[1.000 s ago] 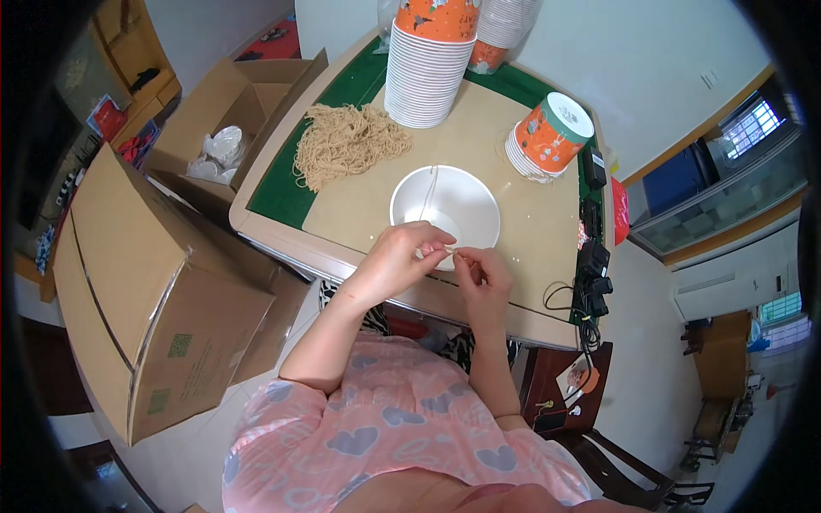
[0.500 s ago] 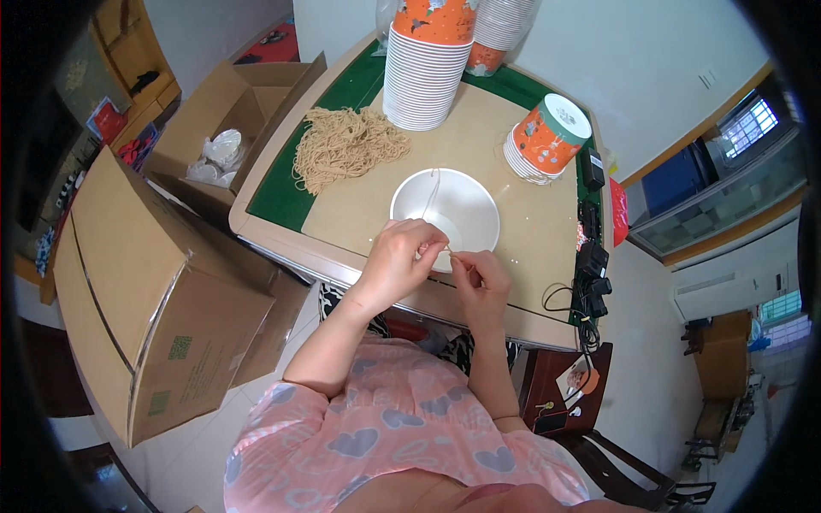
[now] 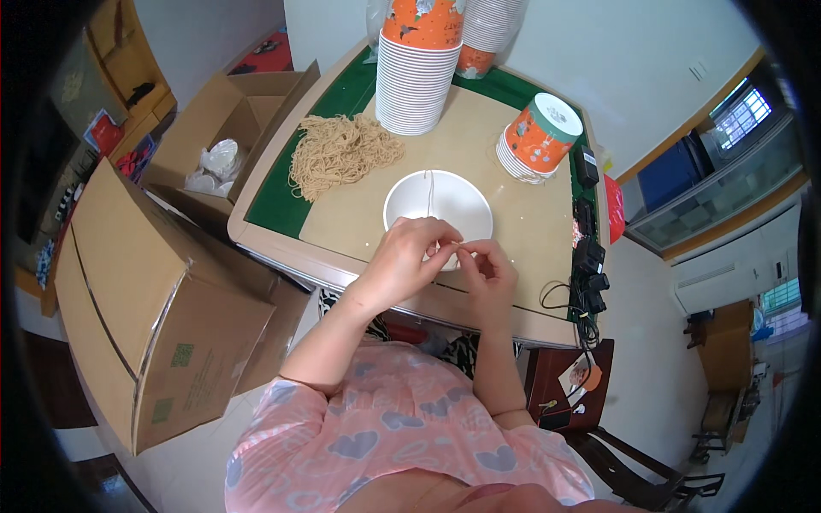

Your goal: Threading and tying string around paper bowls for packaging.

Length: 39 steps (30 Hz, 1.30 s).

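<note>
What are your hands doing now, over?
Left hand and right hand together, pinching a thin string. White bowl just behind them. String pile left of it. Nothing in the way.

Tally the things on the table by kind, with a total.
White bowl: 1
Stacks of paper cups: 3, namely tall stack, back stack, tilted stack
Pile of strings: 1
Hands at the bowl's near rim: 2, left hand and right hand, pinching a thin string
Total: 7
</note>
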Available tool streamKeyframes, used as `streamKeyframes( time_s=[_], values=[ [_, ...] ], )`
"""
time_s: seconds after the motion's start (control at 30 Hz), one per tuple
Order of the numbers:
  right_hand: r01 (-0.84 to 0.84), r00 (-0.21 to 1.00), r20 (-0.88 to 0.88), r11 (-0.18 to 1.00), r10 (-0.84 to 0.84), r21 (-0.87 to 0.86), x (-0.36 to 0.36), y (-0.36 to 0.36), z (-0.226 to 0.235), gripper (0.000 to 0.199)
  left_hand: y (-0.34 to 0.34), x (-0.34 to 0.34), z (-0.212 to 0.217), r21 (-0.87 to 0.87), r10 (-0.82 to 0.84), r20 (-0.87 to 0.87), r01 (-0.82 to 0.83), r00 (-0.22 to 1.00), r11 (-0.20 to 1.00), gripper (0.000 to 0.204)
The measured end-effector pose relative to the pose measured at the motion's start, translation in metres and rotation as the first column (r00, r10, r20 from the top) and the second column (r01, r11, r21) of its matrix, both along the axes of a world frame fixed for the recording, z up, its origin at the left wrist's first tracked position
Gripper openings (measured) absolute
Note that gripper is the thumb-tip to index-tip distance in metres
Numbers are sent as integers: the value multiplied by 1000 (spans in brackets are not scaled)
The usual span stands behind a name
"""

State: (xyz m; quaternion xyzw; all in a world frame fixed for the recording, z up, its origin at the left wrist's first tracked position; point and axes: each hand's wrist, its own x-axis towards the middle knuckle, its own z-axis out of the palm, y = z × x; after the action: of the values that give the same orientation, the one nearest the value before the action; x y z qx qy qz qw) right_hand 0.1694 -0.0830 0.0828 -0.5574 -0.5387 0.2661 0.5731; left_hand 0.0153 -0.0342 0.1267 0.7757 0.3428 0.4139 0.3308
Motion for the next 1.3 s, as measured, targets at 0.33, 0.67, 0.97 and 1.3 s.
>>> streamKeyframes(
  time_s=[0.33,0.67,0.97,1.3],
  values=[
    [-56,988,148,997,47,53,10,-4,-2,7,8,1,9,364,1,-80,28,997,931,9],
    [-14,996,91,1000,12,17,16,-12,-16,7,8,14,15,401,22,60,-44,998,915,10],
    [14,999,46,999,-11,-47,22,-16,-30,4,10,23,19,425,32,182,-108,983,899,9],
    [81,997,15,995,-81,-56,41,-8,5,17,18,25,30,252,-59,122,26,991,967,7]
  ],
)
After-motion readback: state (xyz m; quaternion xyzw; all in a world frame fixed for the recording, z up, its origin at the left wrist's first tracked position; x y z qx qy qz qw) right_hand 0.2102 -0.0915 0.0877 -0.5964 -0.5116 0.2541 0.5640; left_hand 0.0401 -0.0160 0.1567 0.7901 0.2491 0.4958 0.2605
